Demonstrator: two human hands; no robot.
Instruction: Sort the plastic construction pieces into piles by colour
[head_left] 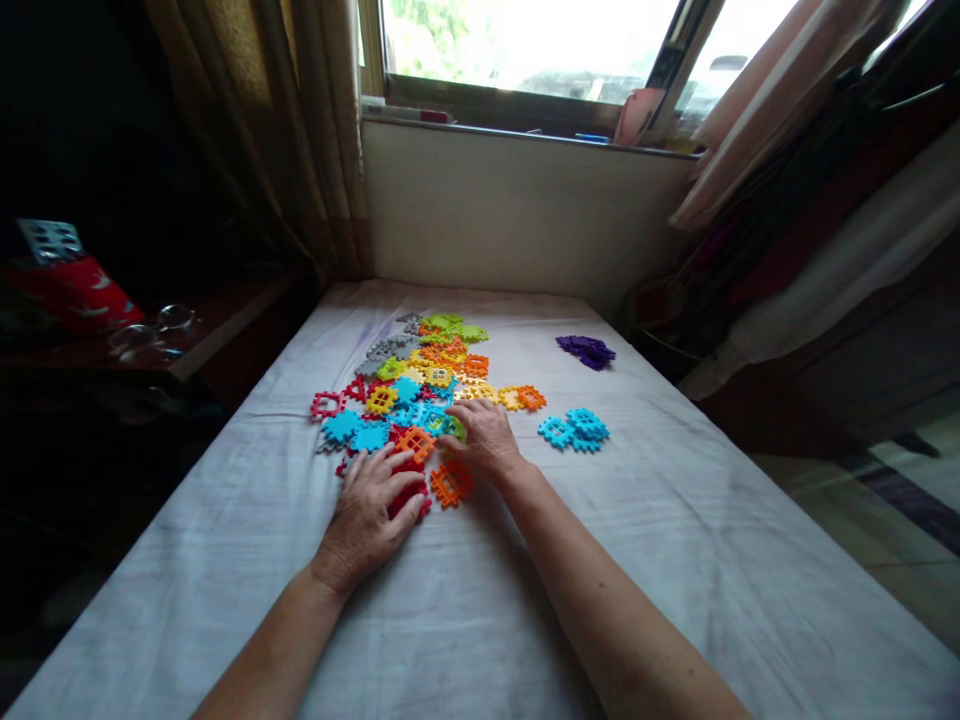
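A mixed pile of flat plastic interlocking building pieces with notched edges lies in front of me. My left hand (373, 500) rests with its fingers spread over red pieces (405, 490) at the pile's near edge. Just beyond its fingertips is an orange window piece (415, 442). My right hand (484, 435) reaches in from the right, its thumb and fingers bent around a lime-green piece (456, 428); part of that piece is hidden. Blue pieces (405, 415) lie left of these fingers. Below the right hand an orange piece (450, 484) lies flat on the sheet.
Purple pieces (586, 351) form a separate heap at the far right, with a blue group (576, 430) nearer. Grey pieces (386, 352) and lime pieces (446, 325) lie at the back. A side table (225, 320) with glasses (176, 318) stands left; a wall (487, 210) closes the far end.
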